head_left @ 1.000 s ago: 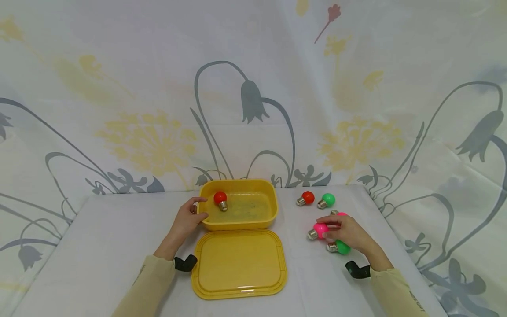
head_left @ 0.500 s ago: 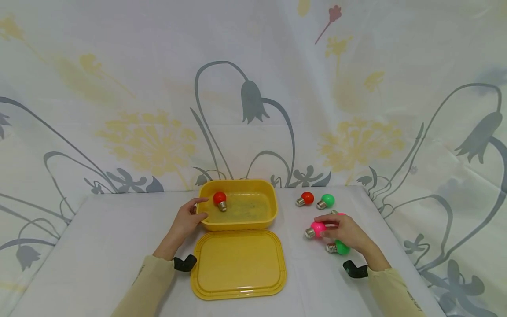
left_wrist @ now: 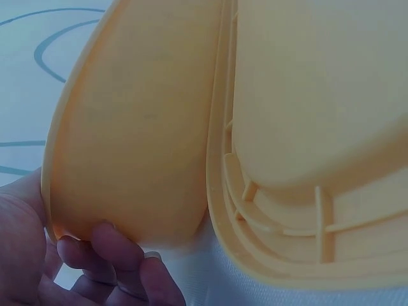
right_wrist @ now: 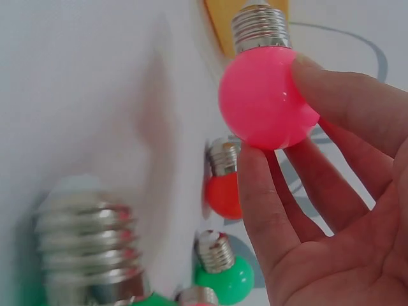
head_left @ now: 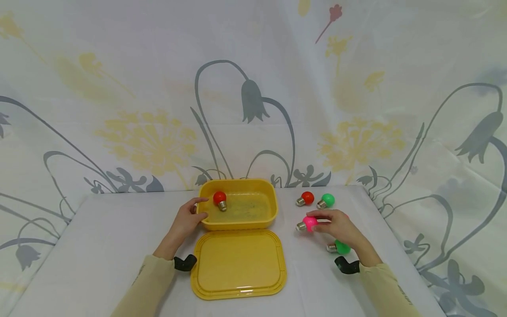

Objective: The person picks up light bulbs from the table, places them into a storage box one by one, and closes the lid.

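A pink light bulb (head_left: 310,223) is pinched between the thumb and fingers of my right hand (head_left: 341,228). Its metal screw base points left in the head view, and the right wrist view shows the bulb (right_wrist: 264,99) held off the table. At the left end of the yellow box (head_left: 239,226), my left hand (head_left: 189,219) grips the wall, its fingers (left_wrist: 121,247) curled against the outside. A red bulb (head_left: 220,199) lies inside that box near the left wall.
In front of the box lies a yellow lid (head_left: 239,263). To the right are another red bulb (head_left: 307,198), a green bulb (head_left: 327,200) and a nearer green bulb (head_left: 342,247). Another pink bulb (head_left: 347,215) is mostly hidden behind my right hand. A patterned cloth hangs behind.
My right hand has moved left and slightly away from me, carrying the pink bulb off from the other bulbs. My left hand and the box have stayed in place.
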Motion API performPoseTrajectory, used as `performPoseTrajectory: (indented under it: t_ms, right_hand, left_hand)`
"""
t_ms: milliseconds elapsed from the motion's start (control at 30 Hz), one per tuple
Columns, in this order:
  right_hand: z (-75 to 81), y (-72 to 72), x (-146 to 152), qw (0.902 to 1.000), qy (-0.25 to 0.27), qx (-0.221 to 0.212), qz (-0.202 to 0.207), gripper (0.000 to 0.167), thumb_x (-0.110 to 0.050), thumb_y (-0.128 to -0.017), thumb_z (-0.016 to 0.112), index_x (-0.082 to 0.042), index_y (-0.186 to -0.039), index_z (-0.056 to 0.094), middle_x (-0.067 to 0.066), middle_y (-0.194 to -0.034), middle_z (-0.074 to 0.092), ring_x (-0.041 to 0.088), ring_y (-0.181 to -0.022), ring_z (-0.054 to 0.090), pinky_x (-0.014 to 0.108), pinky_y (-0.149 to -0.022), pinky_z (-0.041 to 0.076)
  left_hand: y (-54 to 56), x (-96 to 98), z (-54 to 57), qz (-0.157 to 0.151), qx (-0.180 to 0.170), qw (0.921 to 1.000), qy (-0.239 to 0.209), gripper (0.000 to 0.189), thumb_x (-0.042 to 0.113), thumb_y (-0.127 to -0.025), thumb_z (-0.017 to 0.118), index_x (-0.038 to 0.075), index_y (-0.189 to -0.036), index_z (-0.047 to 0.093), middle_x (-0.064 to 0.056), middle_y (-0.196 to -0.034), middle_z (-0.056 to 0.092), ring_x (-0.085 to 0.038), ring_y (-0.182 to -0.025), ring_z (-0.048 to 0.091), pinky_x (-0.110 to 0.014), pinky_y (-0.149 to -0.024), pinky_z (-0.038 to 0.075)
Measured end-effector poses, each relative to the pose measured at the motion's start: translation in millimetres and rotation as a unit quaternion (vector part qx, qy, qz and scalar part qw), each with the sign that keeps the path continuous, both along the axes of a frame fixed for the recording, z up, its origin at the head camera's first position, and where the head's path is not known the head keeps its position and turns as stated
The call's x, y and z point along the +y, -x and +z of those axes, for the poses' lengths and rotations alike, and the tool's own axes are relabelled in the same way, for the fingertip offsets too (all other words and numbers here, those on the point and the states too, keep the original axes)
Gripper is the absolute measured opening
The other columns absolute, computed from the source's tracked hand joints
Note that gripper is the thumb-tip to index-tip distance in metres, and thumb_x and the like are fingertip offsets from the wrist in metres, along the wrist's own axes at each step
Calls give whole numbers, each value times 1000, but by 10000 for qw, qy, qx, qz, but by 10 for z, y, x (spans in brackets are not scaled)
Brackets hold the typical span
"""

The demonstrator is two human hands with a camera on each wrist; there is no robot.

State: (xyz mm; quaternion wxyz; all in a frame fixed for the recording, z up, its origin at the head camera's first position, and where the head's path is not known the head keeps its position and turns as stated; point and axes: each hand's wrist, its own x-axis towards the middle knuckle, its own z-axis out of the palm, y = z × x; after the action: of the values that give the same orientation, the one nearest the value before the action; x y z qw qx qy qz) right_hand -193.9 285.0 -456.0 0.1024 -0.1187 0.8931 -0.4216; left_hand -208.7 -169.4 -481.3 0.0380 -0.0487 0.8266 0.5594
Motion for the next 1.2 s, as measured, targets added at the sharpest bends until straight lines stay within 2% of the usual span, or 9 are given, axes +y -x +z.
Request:
performPoseTrajectory:
  t_ms: [300,600,833,1200]
  right_hand:
    - [85,35,-136,9998,184,-85,-85,36,-17,-87,76,-14,-123,71,7,-122,63,33,-117,57,42,-89,54]
    - [87,76,-229,9977,671,10,136,37,-15,-88,76,-8,-124,70,11,-123,61,36,-117,57,38,-88,54]
    - [117,91,-331,9977,661,-37,154,37,-17,-87,77,-13,-124,70,8,-124,63,33,-117,57,39,-89,54]
    - [177,131,-466,9964,823,79,204,38,-17,-88,76,-9,-124,69,9,-123,64,32,-116,59,39,-88,54]
  left_hand:
    - [-14,-8,-1,-23,45,10000,-32,45,5,-90,65,10,-134,59,-7,-78,39,-20,-66,41,-23,-57,39]
    - [-16,1,-1,12,10,10000,-23,45,5,-90,65,10,-134,59,-7,-79,40,-21,-66,41,-23,-58,39]
    - [-15,1,6,12,30,10000,-21,45,5,-90,65,10,-134,59,-7,-79,40,-21,-66,42,-23,-57,39]
    - [-14,7,-6,33,23,10000,-17,44,6,-90,66,11,-134,60,-7,-77,40,-21,-64,40,-22,-56,38]
